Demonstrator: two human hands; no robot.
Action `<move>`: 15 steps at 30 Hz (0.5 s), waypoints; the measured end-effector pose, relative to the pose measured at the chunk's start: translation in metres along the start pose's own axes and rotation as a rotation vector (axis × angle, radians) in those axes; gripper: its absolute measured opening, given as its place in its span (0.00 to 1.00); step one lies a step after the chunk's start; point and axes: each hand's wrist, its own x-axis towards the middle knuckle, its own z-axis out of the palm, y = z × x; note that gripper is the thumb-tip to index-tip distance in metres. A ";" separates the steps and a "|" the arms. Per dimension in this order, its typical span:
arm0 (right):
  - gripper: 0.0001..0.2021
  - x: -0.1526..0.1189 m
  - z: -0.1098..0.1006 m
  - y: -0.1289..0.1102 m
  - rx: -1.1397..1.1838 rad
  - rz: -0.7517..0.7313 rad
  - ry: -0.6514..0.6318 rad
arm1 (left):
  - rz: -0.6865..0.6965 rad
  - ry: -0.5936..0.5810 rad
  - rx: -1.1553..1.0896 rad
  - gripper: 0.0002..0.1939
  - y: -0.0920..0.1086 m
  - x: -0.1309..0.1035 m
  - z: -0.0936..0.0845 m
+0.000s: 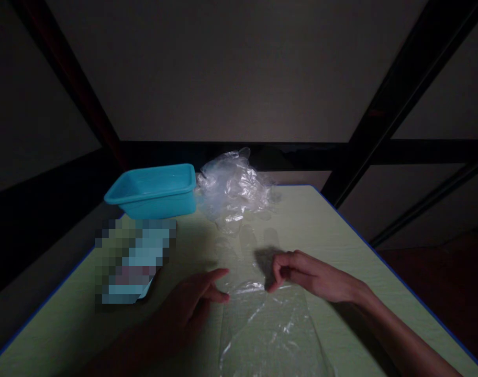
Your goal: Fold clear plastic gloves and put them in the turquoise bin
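A thin, clear plastic glove (270, 330) lies spread on the table, its rounded finger ends pointing away from me and its wide end near the bottom of the view. My right hand (301, 272) is at its right side, fingers curled and fingertips pinched down on the film. On the left side, my left hand (195, 298) has thumb and forefinger apart, close to the glove's edge, with nothing visible between them. Beyond the glove sits a crumpled heap of clear plastic gloves (234, 188).
A blue plastic basin (160, 201) stands at the table's back left corner. In front of it lies a flat, light-blue item (144, 262), blurred by pixels. The pale green table (333, 230) has a blue edge and stands near a panelled wall (231, 73).
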 end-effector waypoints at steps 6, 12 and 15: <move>0.07 -0.001 0.001 -0.001 0.059 -0.025 0.025 | 0.016 -0.008 0.007 0.30 0.005 0.002 -0.003; 0.08 0.000 0.003 0.002 0.085 -0.032 0.020 | 0.040 0.003 0.045 0.30 0.004 0.001 -0.003; 0.09 0.000 0.004 0.003 0.093 -0.021 0.022 | 0.055 0.002 0.088 0.30 0.005 0.001 -0.005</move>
